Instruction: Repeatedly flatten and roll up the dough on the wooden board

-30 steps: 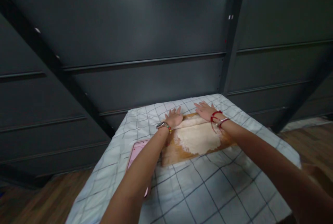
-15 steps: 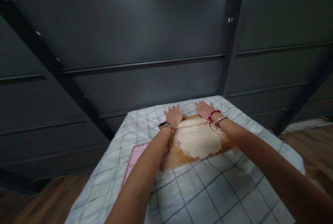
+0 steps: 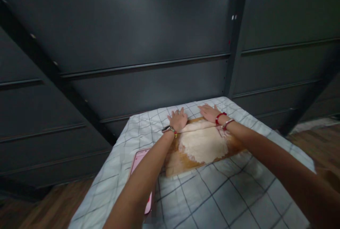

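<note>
My left hand (image 3: 178,119) lies palm down over the left end of a long pale roll (image 3: 198,125), fingers spread forward. Over its right end rests my right hand (image 3: 209,112), also with fingers stretched out. Whether the roll is a rolling pin wrapped in dough or dough alone, I cannot tell. A thin, ragged-edged sheet of dough (image 3: 203,145) extends from the roll toward me. Beneath it is a brown board (image 3: 177,166), bare at its near left corner.
A white checked cloth (image 3: 212,195) covers the table. A phone in a pink case (image 3: 140,155) lies left of the board, partly behind my left forearm. Dark metal panels (image 3: 148,90) rise just past the table's far edge. Wooden floor (image 3: 318,147) shows on the right.
My view has shifted slightly. My right hand has turned a little and its wrist sits slightly further right. Both hands stay over the roll, which has barely moved.
</note>
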`<move>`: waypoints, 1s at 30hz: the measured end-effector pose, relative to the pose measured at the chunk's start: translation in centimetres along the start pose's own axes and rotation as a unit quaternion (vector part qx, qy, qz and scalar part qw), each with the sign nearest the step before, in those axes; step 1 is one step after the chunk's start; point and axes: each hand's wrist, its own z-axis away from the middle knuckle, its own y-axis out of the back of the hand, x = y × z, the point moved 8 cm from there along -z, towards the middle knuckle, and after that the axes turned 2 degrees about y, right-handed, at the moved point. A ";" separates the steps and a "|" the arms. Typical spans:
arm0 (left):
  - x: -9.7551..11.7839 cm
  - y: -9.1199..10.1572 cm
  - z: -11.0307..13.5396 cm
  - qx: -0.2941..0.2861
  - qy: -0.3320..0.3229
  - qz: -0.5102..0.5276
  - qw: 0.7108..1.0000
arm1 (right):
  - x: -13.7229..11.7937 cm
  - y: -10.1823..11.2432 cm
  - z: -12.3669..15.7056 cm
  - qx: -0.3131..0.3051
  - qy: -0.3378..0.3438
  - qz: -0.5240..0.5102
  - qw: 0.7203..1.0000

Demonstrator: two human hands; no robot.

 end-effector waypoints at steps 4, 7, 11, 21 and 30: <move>-0.2 -0.7 1.1 -0.057 0.004 -0.009 0.998 | -0.7 -0.1 1.0 -0.028 0.014 -0.021 0.999; 1.1 -1.6 4.9 -0.067 -0.106 -0.030 0.992 | -2.2 -1.9 4.9 -0.081 0.107 -0.037 0.990; 1.2 -0.9 4.3 -0.003 -0.094 -0.036 0.995 | -2.2 -1.1 4.9 -0.040 0.109 -0.053 0.992; 1.0 -0.8 4.5 -0.035 -0.075 -0.030 0.996 | -2.5 -0.7 5.3 -0.028 0.079 -0.023 0.996; 2.1 2.6 3.1 0.023 -0.065 -0.023 0.997 | 0.5 0.1 -0.7 0.019 -0.032 0.024 0.999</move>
